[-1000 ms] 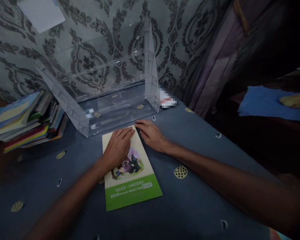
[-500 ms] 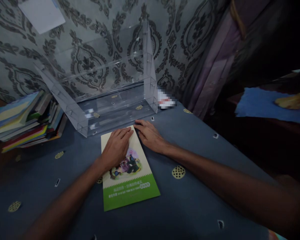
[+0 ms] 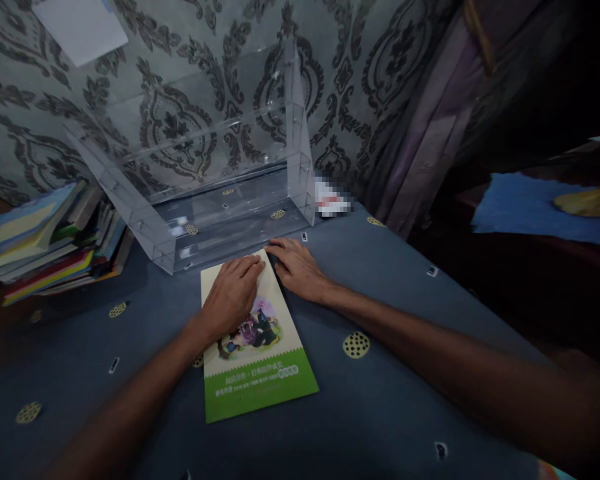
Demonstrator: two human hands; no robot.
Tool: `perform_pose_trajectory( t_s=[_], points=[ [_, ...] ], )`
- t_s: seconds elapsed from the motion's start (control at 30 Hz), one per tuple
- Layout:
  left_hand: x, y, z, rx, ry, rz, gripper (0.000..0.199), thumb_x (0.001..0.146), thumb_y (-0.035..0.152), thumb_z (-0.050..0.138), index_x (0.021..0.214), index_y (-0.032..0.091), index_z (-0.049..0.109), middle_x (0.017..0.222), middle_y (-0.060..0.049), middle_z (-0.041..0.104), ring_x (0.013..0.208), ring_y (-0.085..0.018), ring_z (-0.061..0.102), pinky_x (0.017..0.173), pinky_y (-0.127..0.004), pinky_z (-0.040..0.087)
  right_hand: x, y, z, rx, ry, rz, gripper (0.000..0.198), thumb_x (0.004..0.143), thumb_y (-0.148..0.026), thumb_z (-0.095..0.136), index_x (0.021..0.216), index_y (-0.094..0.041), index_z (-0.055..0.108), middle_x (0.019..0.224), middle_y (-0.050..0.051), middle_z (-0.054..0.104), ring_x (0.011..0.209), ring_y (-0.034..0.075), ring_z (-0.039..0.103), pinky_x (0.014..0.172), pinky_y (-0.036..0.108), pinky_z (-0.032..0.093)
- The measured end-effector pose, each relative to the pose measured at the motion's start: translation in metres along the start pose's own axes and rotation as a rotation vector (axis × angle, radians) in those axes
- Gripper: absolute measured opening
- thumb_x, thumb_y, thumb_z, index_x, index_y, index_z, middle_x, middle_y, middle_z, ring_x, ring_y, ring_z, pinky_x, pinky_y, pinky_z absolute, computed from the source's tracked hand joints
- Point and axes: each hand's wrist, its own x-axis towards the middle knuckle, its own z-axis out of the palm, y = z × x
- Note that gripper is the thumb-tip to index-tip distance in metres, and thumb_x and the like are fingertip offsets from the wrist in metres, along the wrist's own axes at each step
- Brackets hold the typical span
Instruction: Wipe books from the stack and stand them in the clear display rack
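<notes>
A book [image 3: 260, 387] with a cream and green cover and a coloured picture lies flat on the blue patterned cloth. Across its upper part rests my left hand [image 3: 234, 293], palm down with fingers stretched out, covering some of the cover. My right hand [image 3: 300, 270] lies just right of the book, its fingers stretched toward the top right corner and its fingertips at or very near that edge. Neither hand grips anything. Just beyond the book stands a clear acrylic rack [image 3: 300, 153] with side panels.
A pile of books [image 3: 65, 240] stands at the left. Behind the rack is a patterned wall with a white sheet [image 3: 80, 30] on it. A blurred-out white item [image 3: 333, 199] sits by the rack's right side. A purple curtain [image 3: 425, 147] hangs beyond the table's right edge.
</notes>
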Motion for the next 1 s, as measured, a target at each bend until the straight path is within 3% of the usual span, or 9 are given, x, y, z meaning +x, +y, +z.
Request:
perform_pose_trajectory(
  t_s=[0.27, 0.63, 0.8, 1.0],
  points=[
    [-0.001, -0.001, 0.001, 0.015, 0.040, 0.020, 0.033, 0.097, 0.010, 0.042, 0.124, 0.016, 0.060, 0.128, -0.015, 0.066, 0.118, -0.026, 0.063, 0.099, -0.047, 0.053, 0.000, 0.007, 0.002, 0.109, 0.054, -0.030, 0.058, 0.082, -0.004, 0.045, 0.135, -0.019, 0.061, 0.137, 0.011, 0.059, 0.129, 0.026, 0.049, 0.112, 0.046, 0.037],
    [-0.001, -0.001, 0.000, 0.016, 0.005, 0.008, 0.033, 0.096, 0.010, 0.043, 0.123, 0.015, 0.061, 0.129, -0.015, 0.066, 0.118, -0.027, 0.063, 0.099, -0.048, 0.053, -0.002, 0.005, 0.001, 0.092, 0.085, -0.034, 0.053, 0.085, -0.002, 0.043, 0.133, -0.016, 0.063, 0.133, 0.012, 0.061, 0.125, 0.024, 0.053, 0.108, 0.041, 0.041],
    [-0.001, -0.001, 0.001, 0.022, 0.020, 0.020, 0.034, 0.096, 0.010, 0.043, 0.123, 0.014, 0.062, 0.128, -0.015, 0.066, 0.118, -0.027, 0.063, 0.099, -0.048, 0.053, -0.006, -0.004, -0.003, -0.064, 0.047, -0.040, 0.051, 0.085, 0.000, 0.044, 0.125, -0.018, 0.070, 0.128, 0.013, 0.064, 0.122, 0.026, 0.053, 0.104, 0.042, 0.042],
    [-0.001, -0.001, 0.001, 0.002, 0.014, 0.005, 0.035, 0.096, 0.010, 0.043, 0.123, 0.015, 0.064, 0.127, -0.015, 0.067, 0.119, -0.027, 0.063, 0.099, -0.048, 0.052, -0.012, -0.013, -0.009, -0.247, 0.010, -0.038, 0.050, 0.088, -0.001, 0.046, 0.128, -0.022, 0.069, 0.129, 0.013, 0.064, 0.121, 0.029, 0.052, 0.101, 0.045, 0.040]
  ],
)
